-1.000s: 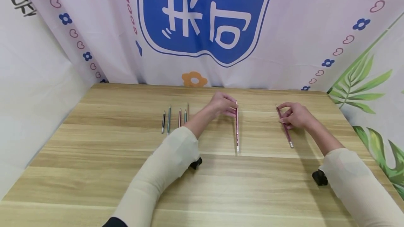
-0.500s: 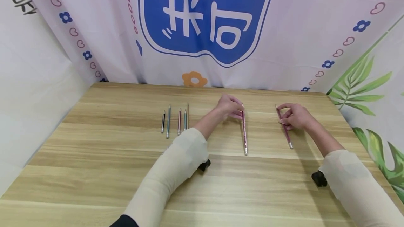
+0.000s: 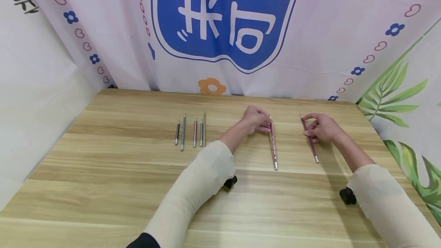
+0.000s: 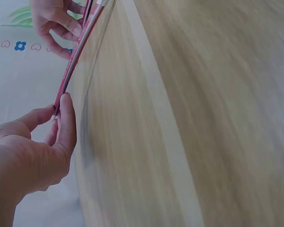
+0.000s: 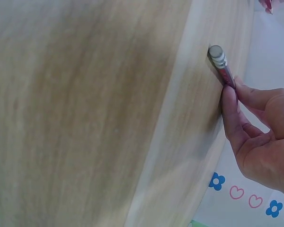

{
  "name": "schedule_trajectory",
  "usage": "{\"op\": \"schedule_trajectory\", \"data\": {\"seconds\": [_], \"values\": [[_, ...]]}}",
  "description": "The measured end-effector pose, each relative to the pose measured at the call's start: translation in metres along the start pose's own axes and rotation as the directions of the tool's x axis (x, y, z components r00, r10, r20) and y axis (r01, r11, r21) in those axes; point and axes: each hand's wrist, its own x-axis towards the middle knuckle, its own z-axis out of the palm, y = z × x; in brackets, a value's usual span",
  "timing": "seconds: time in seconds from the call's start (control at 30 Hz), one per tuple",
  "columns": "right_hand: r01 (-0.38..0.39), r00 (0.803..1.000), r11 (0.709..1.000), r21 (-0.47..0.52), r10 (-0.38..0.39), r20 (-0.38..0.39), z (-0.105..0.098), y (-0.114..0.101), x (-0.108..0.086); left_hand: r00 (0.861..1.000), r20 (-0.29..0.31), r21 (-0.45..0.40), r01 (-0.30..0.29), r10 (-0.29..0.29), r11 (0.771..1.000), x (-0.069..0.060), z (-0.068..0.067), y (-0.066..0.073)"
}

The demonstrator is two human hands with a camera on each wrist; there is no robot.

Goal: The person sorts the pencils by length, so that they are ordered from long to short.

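My left hand (image 3: 256,119) pinches a pink-red patterned pencil (image 3: 273,146) near its tip, the white eraser end toward me. In the left wrist view the thumb and fingers of my left hand (image 4: 35,153) hold that pencil (image 4: 75,56) by its end. Right of it, my right hand (image 3: 323,127) grips a dark red pencil (image 3: 312,146), which slants with its eraser end toward me. The right wrist view shows my right hand (image 5: 265,127) pinching this pencil (image 5: 224,71), eraser end up in the picture.
On the wooden table (image 3: 113,179), left of my left hand, several pencils lie roughly parallel: a short black one (image 3: 177,133), a blue-grey one (image 3: 183,133), a red one (image 3: 195,133), and others. A printed curtain (image 3: 120,49) hangs behind the table's far edge.
My left hand has moved right with the patterned pencil, closer to the right hand, and the pencil has tilted slightly. The right hand and its pencil have hardly moved.
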Motion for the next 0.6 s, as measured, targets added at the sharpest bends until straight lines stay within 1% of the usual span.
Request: {"op": "schedule_trajectory", "data": {"seconds": [0.17, 0.37, 0.43, 0.6], "values": [[-0.003, 1.0, 1.0, -0.001, 0.003, -0.002, 0.0, 0.0, 0.0, 1.0, -0.003, -0.017, -0.011, 0.011, 1.0, 0.003, 0.009, -0.003], [-0.013, 1.0, 1.0, 0.002, 0.013, 0.0, 0.0, 0.0, -0.001, 0.999, -0.047, -0.043, -0.014, 0.012, 0.999, 0.005, 0.022, -0.005], [-0.017, 1.0, 1.0, 0.003, 0.017, 0.0, 0.0, 0.0, -0.001, 0.998, -0.055, -0.049, -0.018, 0.016, 0.999, 0.005, 0.025, -0.006], [-0.019, 1.0, 1.0, 0.007, 0.019, -0.004, 0.001, 0.0, 0.0, 0.999, -0.05, -0.061, -0.023, 0.02, 0.998, 0.007, 0.028, -0.008]]}}
